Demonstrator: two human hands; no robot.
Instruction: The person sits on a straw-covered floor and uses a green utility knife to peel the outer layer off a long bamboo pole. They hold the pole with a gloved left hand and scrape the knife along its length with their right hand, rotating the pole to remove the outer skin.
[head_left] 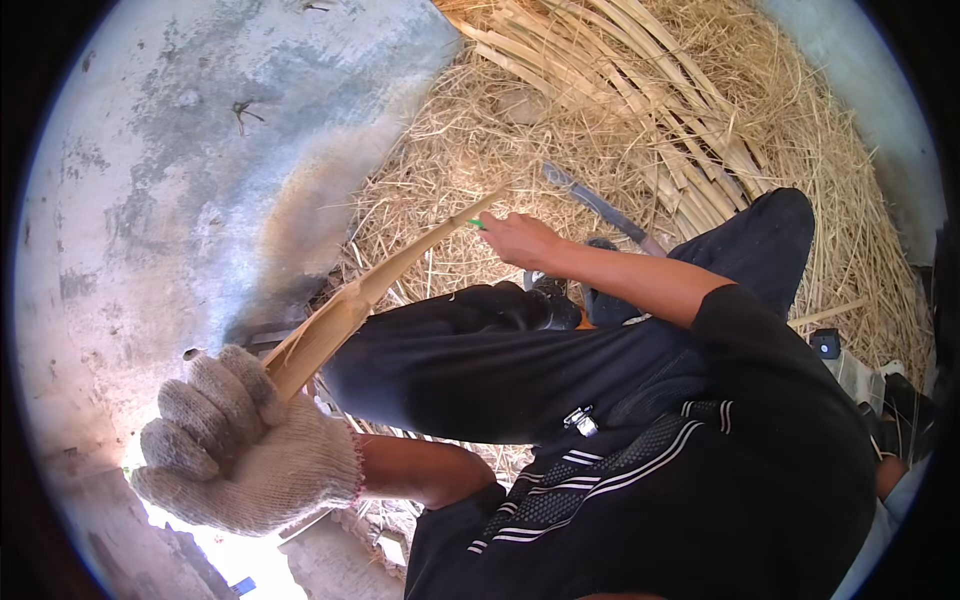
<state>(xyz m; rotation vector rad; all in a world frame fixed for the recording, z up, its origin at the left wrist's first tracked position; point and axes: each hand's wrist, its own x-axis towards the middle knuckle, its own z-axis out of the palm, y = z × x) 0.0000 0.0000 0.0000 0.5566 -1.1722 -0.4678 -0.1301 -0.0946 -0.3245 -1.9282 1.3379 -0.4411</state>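
Note:
A long split bamboo strip (345, 310) runs slantwise from the lower left toward the middle, broad at its near end and thin at the far end. My left hand (250, 445), in a whitish knitted work glove, is closed round the broad end. Close to the thin end is my bare right hand (520, 240), its fingers closed on a small green object (476, 223) that lies against or right beside the strip. Most of that object is hidden by the fingers, so its kind does not show.
A long-bladed knife (590, 200) lies on the pale shavings (440, 160) beyond my right forearm. Several long bamboo strips (640, 80) are piled at the back. A stained grey wall (220, 150) rises on the left. My bent legs (440, 380) lie under the strip.

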